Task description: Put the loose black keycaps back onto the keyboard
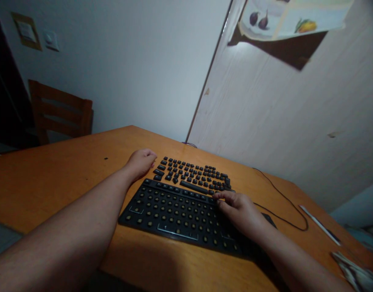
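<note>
A black keyboard (174,231) lies on the wooden table in front of me, most of its key posts bare. Along its top row, black keycaps (186,193) sit in place. My right hand (238,209) reaches over that row, with thumb and forefinger pinched at a dark keycap by the top edge. Loose keycaps (194,172) are spread in rows behind the keyboard, a long space bar (194,187) among them. My left hand (142,162) rests on the table left of these rows, fingers curled in; their inner side is hidden.
A small dark piece (106,158) lies alone on the table (67,170) at left. A black cable (283,190) loops to the right, near a thin white strip (320,225) and a crumpled cloth-like item (355,269). A wooden chair (61,109) stands beyond the far left edge.
</note>
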`<state>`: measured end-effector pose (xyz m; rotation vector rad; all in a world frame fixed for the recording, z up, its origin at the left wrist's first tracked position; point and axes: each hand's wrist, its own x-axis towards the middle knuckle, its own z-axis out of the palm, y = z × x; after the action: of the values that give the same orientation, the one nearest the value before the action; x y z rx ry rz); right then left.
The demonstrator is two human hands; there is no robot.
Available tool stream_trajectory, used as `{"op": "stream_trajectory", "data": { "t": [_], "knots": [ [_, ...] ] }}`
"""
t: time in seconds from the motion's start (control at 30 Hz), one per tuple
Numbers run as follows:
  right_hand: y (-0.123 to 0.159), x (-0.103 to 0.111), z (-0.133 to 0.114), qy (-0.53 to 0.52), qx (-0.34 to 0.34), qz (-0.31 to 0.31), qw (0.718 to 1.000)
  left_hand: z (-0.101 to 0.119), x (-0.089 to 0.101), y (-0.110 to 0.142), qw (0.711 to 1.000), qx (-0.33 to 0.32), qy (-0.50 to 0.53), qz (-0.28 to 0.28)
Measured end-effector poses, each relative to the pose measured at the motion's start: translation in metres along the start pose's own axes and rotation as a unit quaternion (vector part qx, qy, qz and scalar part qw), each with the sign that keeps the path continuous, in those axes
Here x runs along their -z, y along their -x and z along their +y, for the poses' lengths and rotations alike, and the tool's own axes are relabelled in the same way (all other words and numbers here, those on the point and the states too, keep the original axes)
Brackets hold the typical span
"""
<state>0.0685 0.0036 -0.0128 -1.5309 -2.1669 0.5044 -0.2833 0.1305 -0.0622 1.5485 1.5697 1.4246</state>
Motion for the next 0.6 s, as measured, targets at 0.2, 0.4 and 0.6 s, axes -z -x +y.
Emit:
{"op": "stream_trajectory", "data": {
  "t": [0.2,0.4,0.6],
  "knots": [
    [-0.0014,-0.0025,0.0003,-0.015,0.000,-0.003,1.000,0.0033,0.0001,0.0015,1.000,0.002,0.004,-0.004],
    [-0.0029,-0.0026,-0.0015,0.014,0.018,-0.007,1.000,0.0078,0.0008,0.0043,1.000,0.004,-0.013,-0.004],
    [-0.0016,0.0019,-0.0047,0.053,0.026,0.001,0.998,0.0090,0.0001,0.0049,1.000,0.011,-0.004,-0.001]
  ]
}}
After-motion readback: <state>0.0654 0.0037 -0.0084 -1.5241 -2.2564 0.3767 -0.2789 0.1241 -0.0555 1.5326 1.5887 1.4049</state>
